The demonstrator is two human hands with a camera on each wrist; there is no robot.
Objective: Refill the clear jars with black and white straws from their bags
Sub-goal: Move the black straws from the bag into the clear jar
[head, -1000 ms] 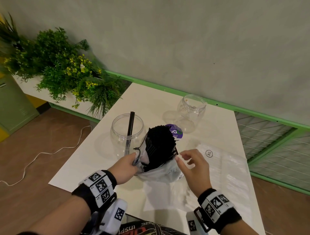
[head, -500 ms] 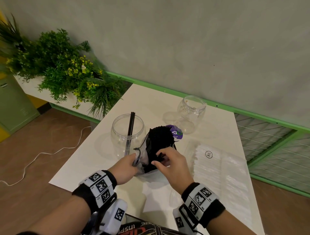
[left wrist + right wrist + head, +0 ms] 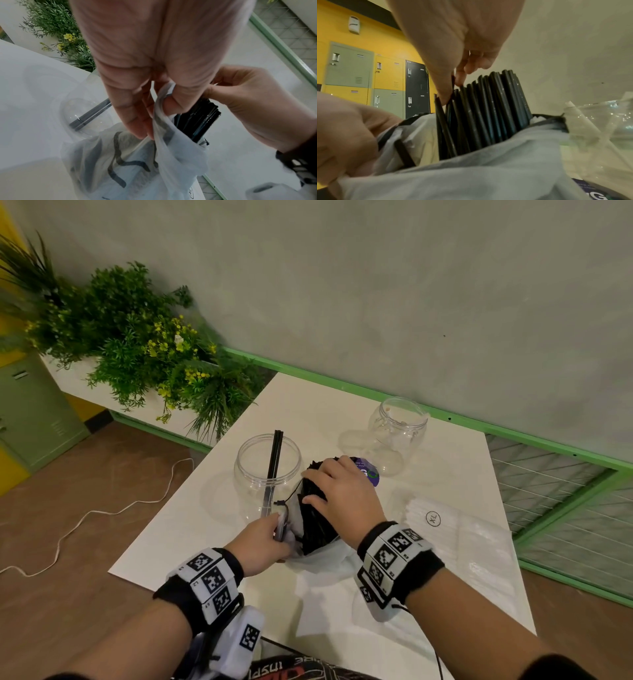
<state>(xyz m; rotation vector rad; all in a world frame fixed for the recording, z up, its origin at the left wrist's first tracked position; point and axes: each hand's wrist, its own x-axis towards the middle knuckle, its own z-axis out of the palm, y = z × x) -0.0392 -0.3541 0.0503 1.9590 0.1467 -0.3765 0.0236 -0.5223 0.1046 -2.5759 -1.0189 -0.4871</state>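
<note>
Black straws [image 3: 317, 518] now pinched by the right hand [image 3: 342, 494], which just reached in; left hand [image 3: 263, 539] grips the bag [image 3: 154, 155] rim. Jar [image 3: 267, 470] transfer looks next.

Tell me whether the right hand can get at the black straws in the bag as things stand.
Probably yes. The left hand holds the bag open by its rim, the black straws stick out above it, and the right hand already has its fingertips among their tops.

A staff or locker room: green and black lockers [image 3: 349, 65] line a yellow wall [image 3: 373, 33] behind a white table [image 3: 445, 474].
</note>
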